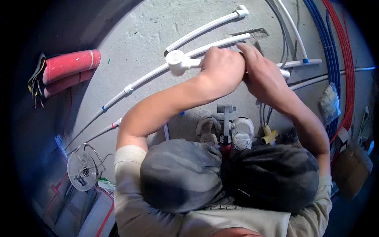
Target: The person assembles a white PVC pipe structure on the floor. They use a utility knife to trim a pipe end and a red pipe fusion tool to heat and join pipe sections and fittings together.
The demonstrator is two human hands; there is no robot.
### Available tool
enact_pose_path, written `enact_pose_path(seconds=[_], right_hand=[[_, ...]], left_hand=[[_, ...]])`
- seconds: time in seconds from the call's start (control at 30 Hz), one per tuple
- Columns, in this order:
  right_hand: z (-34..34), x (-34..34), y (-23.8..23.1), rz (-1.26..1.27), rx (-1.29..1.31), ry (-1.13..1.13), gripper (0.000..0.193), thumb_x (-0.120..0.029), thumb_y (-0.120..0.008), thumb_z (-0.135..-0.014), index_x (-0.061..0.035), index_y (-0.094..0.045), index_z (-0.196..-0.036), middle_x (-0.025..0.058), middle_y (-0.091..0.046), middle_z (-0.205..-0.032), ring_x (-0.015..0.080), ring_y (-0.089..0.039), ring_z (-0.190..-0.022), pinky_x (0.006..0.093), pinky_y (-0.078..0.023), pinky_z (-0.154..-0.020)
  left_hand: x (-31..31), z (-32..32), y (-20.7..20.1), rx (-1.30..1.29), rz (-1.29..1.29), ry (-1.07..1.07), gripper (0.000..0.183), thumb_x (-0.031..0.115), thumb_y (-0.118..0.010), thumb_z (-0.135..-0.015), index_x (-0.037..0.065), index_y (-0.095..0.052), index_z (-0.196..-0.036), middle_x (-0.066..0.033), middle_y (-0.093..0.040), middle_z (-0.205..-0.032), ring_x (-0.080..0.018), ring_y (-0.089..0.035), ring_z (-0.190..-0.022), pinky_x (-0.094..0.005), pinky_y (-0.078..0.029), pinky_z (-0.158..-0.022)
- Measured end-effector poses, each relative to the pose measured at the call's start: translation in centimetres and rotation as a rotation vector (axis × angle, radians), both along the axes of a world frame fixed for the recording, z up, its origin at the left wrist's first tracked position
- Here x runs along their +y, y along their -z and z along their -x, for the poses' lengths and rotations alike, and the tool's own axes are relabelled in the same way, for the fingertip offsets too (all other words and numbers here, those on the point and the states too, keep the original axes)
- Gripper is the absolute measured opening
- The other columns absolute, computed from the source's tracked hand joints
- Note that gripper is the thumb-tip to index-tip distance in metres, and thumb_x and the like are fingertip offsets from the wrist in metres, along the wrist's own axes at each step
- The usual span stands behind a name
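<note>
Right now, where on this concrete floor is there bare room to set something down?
Bare concrete floor lies open between the red rolls and the white pipes. A smaller patch sits between the left forearm and the shoes. The right side is crowded with blue and red pipes and bags.

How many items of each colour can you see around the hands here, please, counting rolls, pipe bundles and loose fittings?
Red foam rolls: 2
Blue pipe bundle: 1
Red pipe bundle: 1
White pipe fitting, held by the left hand, with the right hand beside it: 1
Yellow fitting: 1
Total: 6
</note>
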State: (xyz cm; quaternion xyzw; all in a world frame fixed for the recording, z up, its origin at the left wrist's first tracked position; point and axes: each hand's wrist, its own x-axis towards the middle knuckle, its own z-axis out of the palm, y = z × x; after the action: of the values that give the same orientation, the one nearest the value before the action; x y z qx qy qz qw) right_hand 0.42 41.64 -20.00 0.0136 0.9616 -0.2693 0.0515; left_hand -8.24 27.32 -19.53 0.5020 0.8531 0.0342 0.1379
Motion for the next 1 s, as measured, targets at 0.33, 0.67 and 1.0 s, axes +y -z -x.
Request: enact_pose_path(seconds=[0.33,0.67,1.0], right_hand=[[-9.2,1.0,6.0,0.424,-0.483,0.290,0.027,-0.025,-0.075,-0.098,-0.0004,-0.064,-0.096,0.0055,-0.057,-0.071,0.0132,-0.053,-0.068,0.0350,-0.044,-0.062],[-11.9,-3.7,9.5,0.798,-0.426,0.264,0.030,-0.028,-0.074,-0.097,-0.0009,-0.065,-0.106,0.0125,-0.065,-0.084,0.0236,-0.062,-0.079,0.0402,-0.050,-0.073],[-14.6,-3.3,12.0,0.836,-0.340,0.480,0.025,-0.019,-0.075,-0.097,-0.0044,-0.057,-0.089,-0.0031,-0.051,-0.077,0.0089,-0.047,-0.072,0.0289,-0.042,-0.063]], left_hand=[[-5.8,-1.3,3.0,-0.024,-0.366,-0.063,0.080,0.016,-0.082,-0.084,0.021,-0.049,-0.156,-0.0159,-0.047,-0.155,-0.0368,-0.052,-0.136,-0.0502,-0.033,-0.120],[-7.8,2.0,7.5,-1.429,-0.715,-0.780,0.037,0.020,-0.069,-0.103,-0.005,-0.063,-0.129,-0.0069,-0.071,-0.099,-0.0100,-0.068,-0.073,-0.0237,-0.055,-0.069],[-6.0,3.0,8.4,-1.669,-0.982,-0.738,0.041,0.015,-0.056,-0.107,-0.010,-0.056,-0.139,-0.0192,-0.071,-0.114,-0.0241,-0.072,-0.099,-0.0349,-0.057,-0.089]])
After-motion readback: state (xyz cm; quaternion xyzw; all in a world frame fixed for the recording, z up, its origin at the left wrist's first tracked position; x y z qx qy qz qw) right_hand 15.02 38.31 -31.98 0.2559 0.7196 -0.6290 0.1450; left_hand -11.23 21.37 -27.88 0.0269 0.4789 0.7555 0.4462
